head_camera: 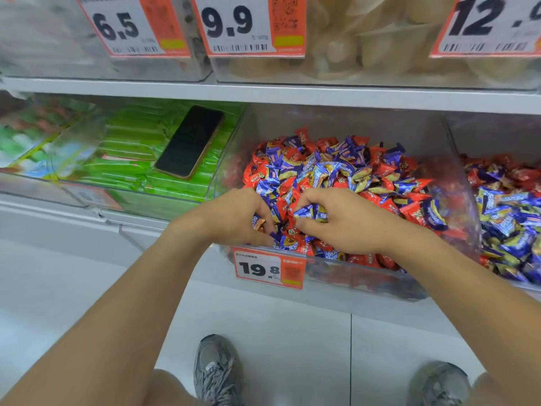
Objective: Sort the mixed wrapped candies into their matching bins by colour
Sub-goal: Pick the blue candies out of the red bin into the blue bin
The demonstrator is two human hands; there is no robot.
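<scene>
Both hands are down in the clear candy bin (pixel 456 183), which is full of mixed red and blue wrapped candies (pixel 345 171). The left hand (pixel 234 215) has curled fingers holding a few candies. The right hand (pixel 336 218) pinches a blue candy (pixel 304 211) at its fingertips. Just below the fingers hangs a 19.8 price tag (pixel 268 268). Far past the left fingers, a black phone (pixel 190 142) lies on green packets (pixel 131 148).
</scene>
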